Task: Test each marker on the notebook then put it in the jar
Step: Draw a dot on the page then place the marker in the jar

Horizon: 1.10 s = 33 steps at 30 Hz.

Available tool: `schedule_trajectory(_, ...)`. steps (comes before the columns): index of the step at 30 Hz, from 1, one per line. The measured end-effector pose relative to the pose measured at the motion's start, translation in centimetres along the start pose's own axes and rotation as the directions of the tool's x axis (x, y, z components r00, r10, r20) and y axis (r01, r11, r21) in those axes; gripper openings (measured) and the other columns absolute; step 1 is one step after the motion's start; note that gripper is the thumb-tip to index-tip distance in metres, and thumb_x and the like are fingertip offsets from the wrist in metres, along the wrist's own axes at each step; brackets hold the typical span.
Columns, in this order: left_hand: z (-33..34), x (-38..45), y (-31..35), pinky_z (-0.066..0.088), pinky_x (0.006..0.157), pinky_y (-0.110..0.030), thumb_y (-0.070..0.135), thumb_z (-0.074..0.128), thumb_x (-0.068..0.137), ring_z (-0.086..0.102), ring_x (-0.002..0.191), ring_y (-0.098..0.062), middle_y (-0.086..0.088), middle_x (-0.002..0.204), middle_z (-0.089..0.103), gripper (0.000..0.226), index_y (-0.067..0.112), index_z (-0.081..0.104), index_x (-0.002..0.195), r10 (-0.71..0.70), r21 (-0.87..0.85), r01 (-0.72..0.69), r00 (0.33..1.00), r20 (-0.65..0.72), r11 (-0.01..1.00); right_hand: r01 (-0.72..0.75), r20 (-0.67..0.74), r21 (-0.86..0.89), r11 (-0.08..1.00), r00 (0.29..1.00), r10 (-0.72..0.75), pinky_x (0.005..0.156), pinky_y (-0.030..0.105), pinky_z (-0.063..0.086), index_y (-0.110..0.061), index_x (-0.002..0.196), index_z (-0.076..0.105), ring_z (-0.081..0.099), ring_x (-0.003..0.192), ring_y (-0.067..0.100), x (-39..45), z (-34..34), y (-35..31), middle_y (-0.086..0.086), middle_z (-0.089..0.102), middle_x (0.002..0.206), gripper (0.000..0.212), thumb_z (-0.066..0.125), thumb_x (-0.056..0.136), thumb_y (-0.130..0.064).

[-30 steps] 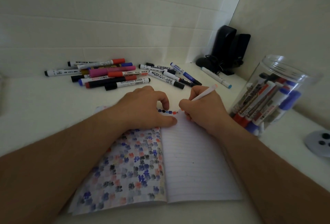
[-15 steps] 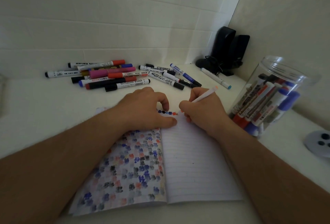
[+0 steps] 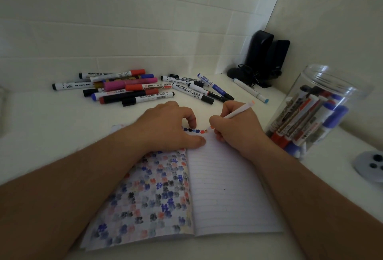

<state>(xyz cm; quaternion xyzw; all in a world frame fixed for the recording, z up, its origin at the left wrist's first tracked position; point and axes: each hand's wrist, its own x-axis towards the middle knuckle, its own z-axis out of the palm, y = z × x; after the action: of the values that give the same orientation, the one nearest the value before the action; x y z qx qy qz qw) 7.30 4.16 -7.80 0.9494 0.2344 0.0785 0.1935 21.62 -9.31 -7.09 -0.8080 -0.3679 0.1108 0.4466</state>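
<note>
An open notebook (image 3: 226,189) lies in front of me, its left page covered in coloured blots, its right page lined. My right hand (image 3: 234,129) grips a thin white marker (image 3: 238,112) with an orange tip, the tip touching the top of the right page beside a row of small colour marks (image 3: 193,130). My left hand (image 3: 167,127) rests on the top of the left page, fingers curled and thumb flat on the paper, holding nothing. A clear jar (image 3: 317,110) with several markers inside stands at the right.
Several loose markers (image 3: 132,89) lie in a pile at the back left, more (image 3: 199,89) at the back middle, and a white one with a blue tip (image 3: 250,90) near two black speakers (image 3: 265,56). A grey round object (image 3: 371,166) sits at the right edge. Tiled walls close the corner.
The marker tip has shifted slightly on the page at the end of the row of marks. My left hand has stayed in place.
</note>
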Motion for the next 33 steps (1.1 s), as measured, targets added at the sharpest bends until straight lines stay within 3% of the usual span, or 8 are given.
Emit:
schedule_trajectory(6, 0.0, -0.1, 0.1, 0.051, 0.087, -0.038, 0.079, 0.069, 0.068, 0.052, 0.090, -0.007, 0.014, 0.101, 0.048, 0.045, 0.047, 0.061, 0.100, -0.003, -0.001, 0.002, 1.000, -0.005, 1.000, 0.012, 0.015, -0.019, 1.000, 1.000, -0.012, 0.052, 0.032, 0.048, -0.014, 0.065, 0.046, 0.064, 0.047, 0.018, -0.1, 0.0, -0.3, 0.028, 0.067, 0.069, 0.031, 0.071, 0.080, -0.004)
schedule_trajectory(12, -0.2, -0.2, 0.2, 0.053, 0.087, -0.039, 0.081, 0.068, 0.068, 0.052, 0.089, -0.006, 0.013, 0.101, 0.049, 0.046, 0.047, 0.060, 0.098, -0.014, -0.003, 0.014, 1.000, 0.007, 1.000, -0.037, -0.004, 0.101, 0.994, 0.999, 0.038, 0.051, 0.030, 0.049, -0.014, 0.065, 0.047, 0.061, 0.045, 0.016, -0.1, -0.2, 0.1, 0.010, 0.067, 0.056, 0.029, 0.067, 0.082, -0.002)
schedule_trajectory(20, -0.3, -0.4, 0.4, 0.052, 0.089, -0.040, 0.081, 0.067, 0.067, 0.052, 0.091, -0.008, 0.013, 0.101, 0.049, 0.048, 0.047, 0.060, 0.100, -0.014, -0.011, 0.014, 1.000, 0.013, 1.000, -0.013, 0.027, 0.026, 1.000, 1.000, 0.013, 0.047, 0.028, 0.045, -0.015, 0.064, 0.044, 0.061, 0.047, 0.019, 0.1, -0.1, -0.2, 0.029, 0.066, 0.069, 0.034, 0.069, 0.082, -0.002)
schedule_trajectory(24, -0.4, -0.7, 0.1, 0.046, 0.087, -0.037, 0.074, 0.067, 0.077, 0.050, 0.100, -0.012, 0.015, 0.104, 0.046, 0.045, 0.049, 0.052, 0.111, -0.001, -0.065, 0.001, 1.000, 0.010, 0.998, -0.120, -0.005, 0.306, 0.944, 0.992, 0.128, 0.042, 0.025, 0.042, -0.013, 0.071, 0.049, 0.056, 0.047, 0.016, 0.3, -0.7, 0.2, 0.008, 0.062, 0.056, 0.028, 0.069, 0.088, -0.001)
schedule_trajectory(27, -0.3, -0.5, -0.4, 0.047, 0.088, -0.035, 0.027, 0.059, 0.100, 0.050, 0.109, -0.014, 0.012, 0.107, 0.053, 0.031, 0.038, 0.047, 0.126, 0.028, -0.153, -0.041, 0.996, -0.085, 0.987, -0.141, 0.024, 0.561, 0.815, 0.988, 0.155, 0.044, 0.025, 0.037, -0.013, 0.080, 0.055, 0.049, 0.049, 0.014, 0.3, -1.3, 0.7, 0.006, 0.058, 0.061, 0.024, 0.073, 0.095, -0.011)
schedule_trajectory(29, -0.4, -0.4, -0.6, 0.050, 0.087, -0.031, -0.002, 0.049, 0.099, 0.054, 0.108, -0.010, 0.013, 0.112, 0.059, 0.047, 0.032, 0.045, 0.131, 0.028, -0.213, -0.054, 0.992, -0.126, 0.975, -0.118, 0.039, 0.642, 0.757, 0.992, 0.122, 0.045, 0.024, 0.036, -0.014, 0.081, 0.061, 0.046, 0.052, 0.013, 0.0, -1.7, 0.8, 0.006, 0.056, 0.064, 0.019, 0.075, 0.094, -0.018)
schedule_trajectory(33, -0.7, -0.6, -0.3, 0.054, 0.081, -0.023, 0.011, 0.046, 0.107, 0.062, 0.099, -0.001, 0.019, 0.108, 0.070, 0.028, 0.033, 0.048, 0.125, 0.007, -0.368, -0.093, 0.974, -0.228, 0.925, -0.182, 0.133, 0.718, 0.672, 0.983, 0.124, 0.054, 0.027, 0.040, -0.016, 0.081, 0.072, 0.053, 0.061, 0.016, -0.3, -2.5, 0.4, 0.007, 0.064, 0.072, 0.020, 0.066, 0.099, -0.022)
